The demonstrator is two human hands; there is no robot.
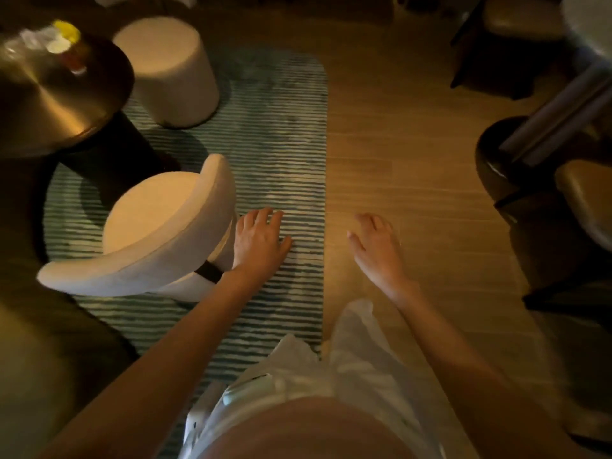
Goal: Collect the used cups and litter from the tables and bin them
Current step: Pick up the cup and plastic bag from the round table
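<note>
Approach step: left hand [260, 238] and right hand [376, 246] empty, fingers relaxed; next, reach litter [61, 38] on far-left worktop [49, 104].

Blurred litter [63, 41] on round table [49, 104] cut by left edge, items indistinguishable

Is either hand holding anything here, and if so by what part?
Nothing is held. The left hand and right hand are both open, over the floor.
</note>
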